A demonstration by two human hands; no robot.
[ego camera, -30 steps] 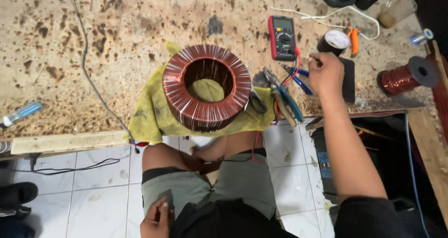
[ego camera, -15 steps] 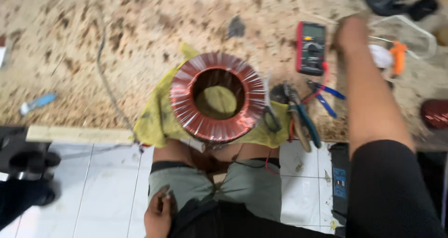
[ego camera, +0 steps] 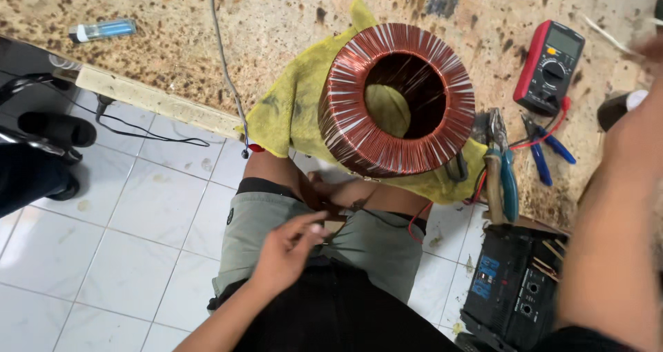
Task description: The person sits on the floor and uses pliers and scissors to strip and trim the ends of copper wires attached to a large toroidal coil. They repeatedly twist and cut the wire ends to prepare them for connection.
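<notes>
A large toroidal coil of copper wire (ego camera: 397, 100) stands on a yellow cloth (ego camera: 290, 110) at the near edge of a stained worktable (ego camera: 138, 6), just above my knees. My left hand (ego camera: 290, 250) rests on my lap in grey shorts, its fingertips touching a small tan object (ego camera: 333, 226) between my legs. My right arm reaches up the right side of the view. My right hand (ego camera: 646, 51) is blurred at the frame's edge, beyond a black roll (ego camera: 621, 109), and its fingers are not clear.
A red and black multimeter (ego camera: 550, 67) lies right of the coil, with pliers (ego camera: 498, 169) and blue-handled tools (ego camera: 545, 151) nearer me. A blue lighter (ego camera: 103, 29) lies far left. A black electronic unit (ego camera: 514, 283) sits on the tiled floor. Someone's dark shoe (ego camera: 55, 127) is at left.
The view has swung left and closer to the coil. My right hand has reached farther toward the table's right end. My left hand has shifted up my lap toward the small tan object.
</notes>
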